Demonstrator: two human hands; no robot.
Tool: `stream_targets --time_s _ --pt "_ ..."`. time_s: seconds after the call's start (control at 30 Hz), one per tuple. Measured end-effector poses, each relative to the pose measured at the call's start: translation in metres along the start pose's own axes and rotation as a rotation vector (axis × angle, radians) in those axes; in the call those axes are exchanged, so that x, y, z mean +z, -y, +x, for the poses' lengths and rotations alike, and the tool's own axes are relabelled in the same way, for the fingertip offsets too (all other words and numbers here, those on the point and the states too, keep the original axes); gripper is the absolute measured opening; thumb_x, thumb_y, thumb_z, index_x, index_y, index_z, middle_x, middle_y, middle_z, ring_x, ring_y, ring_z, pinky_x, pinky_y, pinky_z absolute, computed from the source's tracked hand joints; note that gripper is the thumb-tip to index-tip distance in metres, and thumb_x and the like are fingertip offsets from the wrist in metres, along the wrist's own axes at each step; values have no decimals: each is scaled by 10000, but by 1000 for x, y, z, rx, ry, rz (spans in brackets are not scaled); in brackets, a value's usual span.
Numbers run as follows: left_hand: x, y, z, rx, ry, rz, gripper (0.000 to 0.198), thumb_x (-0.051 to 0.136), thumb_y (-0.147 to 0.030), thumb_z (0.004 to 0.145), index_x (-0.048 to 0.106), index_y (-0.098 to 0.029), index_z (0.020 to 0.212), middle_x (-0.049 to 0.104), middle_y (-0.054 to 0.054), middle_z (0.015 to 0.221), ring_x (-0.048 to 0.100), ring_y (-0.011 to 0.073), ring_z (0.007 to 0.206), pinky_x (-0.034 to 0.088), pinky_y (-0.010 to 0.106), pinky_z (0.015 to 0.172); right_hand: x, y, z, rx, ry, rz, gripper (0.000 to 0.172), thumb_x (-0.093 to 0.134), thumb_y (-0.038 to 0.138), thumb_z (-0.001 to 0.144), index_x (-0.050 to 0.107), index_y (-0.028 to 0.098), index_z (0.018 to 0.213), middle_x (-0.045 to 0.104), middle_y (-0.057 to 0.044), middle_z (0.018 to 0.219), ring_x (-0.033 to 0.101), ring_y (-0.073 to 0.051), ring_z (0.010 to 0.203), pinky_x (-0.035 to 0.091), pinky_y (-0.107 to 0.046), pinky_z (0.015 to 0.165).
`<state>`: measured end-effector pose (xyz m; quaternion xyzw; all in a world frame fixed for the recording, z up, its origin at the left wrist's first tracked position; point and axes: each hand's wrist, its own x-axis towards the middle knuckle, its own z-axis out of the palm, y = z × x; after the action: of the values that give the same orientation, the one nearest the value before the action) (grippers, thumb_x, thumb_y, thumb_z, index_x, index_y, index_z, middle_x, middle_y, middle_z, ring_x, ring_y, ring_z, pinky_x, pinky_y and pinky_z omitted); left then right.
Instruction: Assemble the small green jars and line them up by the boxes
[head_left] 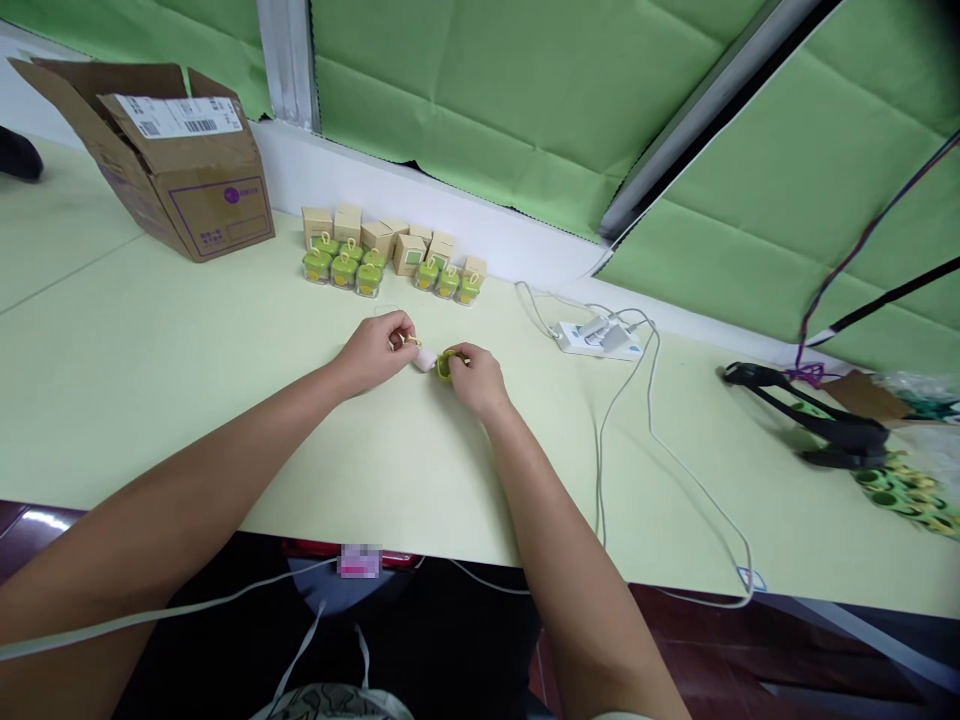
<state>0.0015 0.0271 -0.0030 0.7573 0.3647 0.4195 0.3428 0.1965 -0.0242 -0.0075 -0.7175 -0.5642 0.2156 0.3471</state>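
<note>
Above the table, my left hand (379, 350) pinches a small yellow loop (413, 341) between thumb and fingertips. A small pale pink-white piece (425, 360) sits between my two hands, close to the left fingertips; whether the left fingers also touch it I cannot tell. My right hand (478, 377) is closed on a small green lid (445, 364), its hollow side partly showing. Just beyond the hands stand several small clear jars (344, 270) with green lids and yellow loops, in two groups. Small cardboard boxes (409, 254) line up behind them.
An open cardboard carton (214, 195) stands at the back left. A white power strip (600, 338) with plugs lies right of my hands, its cable (675, 455) trailing over the front edge. Farther right are a black stand-like object (817, 420) and several green and yellow pieces (904, 490).
</note>
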Motion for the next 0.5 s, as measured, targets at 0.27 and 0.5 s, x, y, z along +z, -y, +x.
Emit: stream_targets --time_s 0.27,0.5 --pt "-3 4 0 -56 38 65 70 610 -263 776 633 -199 795 564 -18 697 459 128 613 359 273 584 -6 4 -4 18 38 -220 239 525 210 812 755 234 873 750 -73 877 645 -233 786 456 -338 713" --pt "-4 6 0 -25 97 168 133 643 -330 797 687 -204 792 639 15 760 504 149 626 369 290 589 -8 7 -5 19 -33 -213 250 524 227 828 751 210 933 745 -105 1029 664 -251 917 493 -356 816"
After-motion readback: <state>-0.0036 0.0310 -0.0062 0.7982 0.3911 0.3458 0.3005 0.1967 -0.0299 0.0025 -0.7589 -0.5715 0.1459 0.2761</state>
